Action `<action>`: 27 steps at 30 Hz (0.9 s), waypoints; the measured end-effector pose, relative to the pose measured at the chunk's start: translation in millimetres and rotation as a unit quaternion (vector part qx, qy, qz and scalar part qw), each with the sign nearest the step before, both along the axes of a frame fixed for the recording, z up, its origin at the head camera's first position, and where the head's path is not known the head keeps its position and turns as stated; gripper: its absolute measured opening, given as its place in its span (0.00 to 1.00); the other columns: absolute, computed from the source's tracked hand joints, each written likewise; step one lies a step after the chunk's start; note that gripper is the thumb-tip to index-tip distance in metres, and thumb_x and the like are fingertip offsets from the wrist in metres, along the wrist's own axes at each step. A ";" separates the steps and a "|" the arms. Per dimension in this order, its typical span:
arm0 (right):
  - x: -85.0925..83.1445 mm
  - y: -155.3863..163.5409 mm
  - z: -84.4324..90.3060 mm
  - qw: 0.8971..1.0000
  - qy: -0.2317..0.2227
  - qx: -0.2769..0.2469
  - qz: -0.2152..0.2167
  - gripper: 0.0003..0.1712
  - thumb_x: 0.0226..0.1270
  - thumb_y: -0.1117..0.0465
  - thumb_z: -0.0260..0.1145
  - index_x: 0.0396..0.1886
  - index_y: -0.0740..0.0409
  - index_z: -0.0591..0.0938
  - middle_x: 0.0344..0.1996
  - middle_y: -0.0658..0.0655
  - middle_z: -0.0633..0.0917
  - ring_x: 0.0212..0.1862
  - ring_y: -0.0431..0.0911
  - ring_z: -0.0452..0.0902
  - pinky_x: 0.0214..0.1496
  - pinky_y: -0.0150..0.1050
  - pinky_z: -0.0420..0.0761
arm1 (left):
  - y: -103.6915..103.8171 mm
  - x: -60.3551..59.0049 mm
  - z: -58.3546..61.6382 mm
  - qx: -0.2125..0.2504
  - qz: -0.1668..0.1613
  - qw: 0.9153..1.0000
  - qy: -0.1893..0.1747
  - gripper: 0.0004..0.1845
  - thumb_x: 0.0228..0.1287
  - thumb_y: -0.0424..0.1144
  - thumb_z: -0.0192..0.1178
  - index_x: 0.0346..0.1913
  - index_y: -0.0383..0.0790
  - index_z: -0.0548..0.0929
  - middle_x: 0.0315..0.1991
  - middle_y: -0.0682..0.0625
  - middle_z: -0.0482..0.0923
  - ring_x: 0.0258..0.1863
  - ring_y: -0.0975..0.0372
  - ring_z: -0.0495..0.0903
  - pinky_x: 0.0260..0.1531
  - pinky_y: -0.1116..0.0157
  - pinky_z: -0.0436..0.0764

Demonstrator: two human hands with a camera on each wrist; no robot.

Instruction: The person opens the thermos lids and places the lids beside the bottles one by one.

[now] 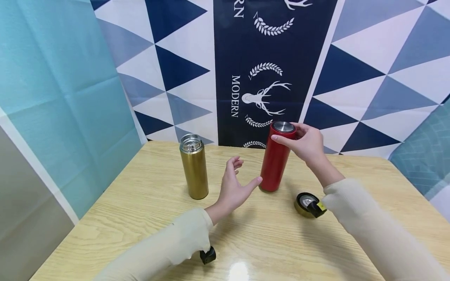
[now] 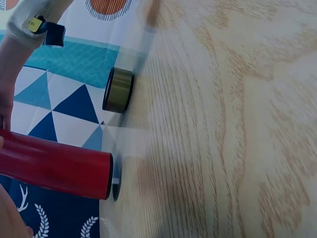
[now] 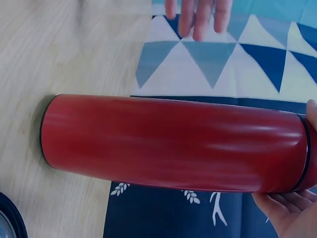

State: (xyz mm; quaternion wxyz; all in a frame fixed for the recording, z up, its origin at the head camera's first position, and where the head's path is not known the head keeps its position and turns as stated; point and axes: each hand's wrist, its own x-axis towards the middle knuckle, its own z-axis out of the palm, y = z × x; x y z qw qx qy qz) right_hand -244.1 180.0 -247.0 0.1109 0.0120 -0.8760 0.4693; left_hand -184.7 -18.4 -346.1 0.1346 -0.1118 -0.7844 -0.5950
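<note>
The right hand (image 1: 306,143) is gripping the lid of the red flask (image 1: 275,160), hiding its far rim, while the left hand (image 1: 234,188) is hovering spread just beside its base, a gold cap (image 1: 306,204) lying nearby.

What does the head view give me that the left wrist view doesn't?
Only the head view shows the gold flask standing open-topped, the left hand open beside the red flask, and the right hand gripping its lid. Only the left wrist view shows the red flask's base meeting the table. Both show the red flask and the loose gold cap on the table.
</note>
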 end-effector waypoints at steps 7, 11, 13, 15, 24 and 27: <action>21.5 -6.7 -0.5 1.000 0.009 0.005 0.015 0.46 0.52 0.37 0.71 0.66 0.58 0.71 0.57 0.62 0.82 0.57 0.54 0.80 0.53 0.37 0.83 | 4.8 -0.8 1.2 0.029 0.000 0.999 0.016 0.43 0.52 0.44 0.71 0.68 0.46 0.58 0.65 0.50 0.67 0.67 0.59 0.66 0.68 0.56 0.68; 31.0 -12.0 -0.6 0.999 0.014 -0.003 0.039 0.44 0.53 0.39 0.72 0.65 0.58 0.73 0.55 0.61 0.83 0.56 0.53 0.82 0.49 0.29 0.83 | 7.0 0.0 2.0 0.030 -0.027 0.999 0.016 0.42 0.54 0.45 0.70 0.68 0.49 0.59 0.67 0.52 0.67 0.68 0.61 0.66 0.69 0.57 0.68; 35.8 -14.5 -0.4 0.999 0.015 -0.007 0.050 0.43 0.53 0.40 0.72 0.64 0.57 0.73 0.55 0.61 0.83 0.56 0.53 0.82 0.51 0.32 0.83 | 7.1 0.5 2.1 0.027 -0.039 0.999 0.016 0.41 0.54 0.46 0.69 0.68 0.50 0.59 0.67 0.54 0.67 0.68 0.62 0.67 0.68 0.57 0.68; 40.2 -16.8 -0.1 0.998 0.015 -0.011 0.059 0.43 0.53 0.40 0.72 0.64 0.57 0.73 0.55 0.61 0.83 0.56 0.53 0.82 0.53 0.37 0.83 | 6.5 1.3 2.7 0.027 -0.052 0.998 0.016 0.40 0.55 0.47 0.69 0.68 0.50 0.59 0.67 0.54 0.67 0.68 0.61 0.67 0.68 0.56 0.69; 54.6 -24.1 0.5 0.996 0.015 -0.022 0.082 0.40 0.54 0.43 0.73 0.63 0.55 0.74 0.54 0.59 0.84 0.54 0.51 0.83 0.52 0.33 0.83 | 1.7 5.9 2.3 0.029 -0.110 0.993 -0.018 0.40 0.58 0.47 0.67 0.70 0.50 0.57 0.66 0.52 0.68 0.67 0.61 0.67 0.70 0.57 0.68; 57.8 -26.6 -0.3 0.995 0.019 -0.027 0.092 0.39 0.54 0.45 0.74 0.63 0.56 0.74 0.54 0.59 0.84 0.52 0.49 0.84 0.50 0.30 0.83 | 0.6 7.9 1.8 0.016 -0.117 0.993 -0.032 0.40 0.58 0.48 0.67 0.69 0.50 0.58 0.66 0.53 0.68 0.66 0.60 0.67 0.69 0.57 0.69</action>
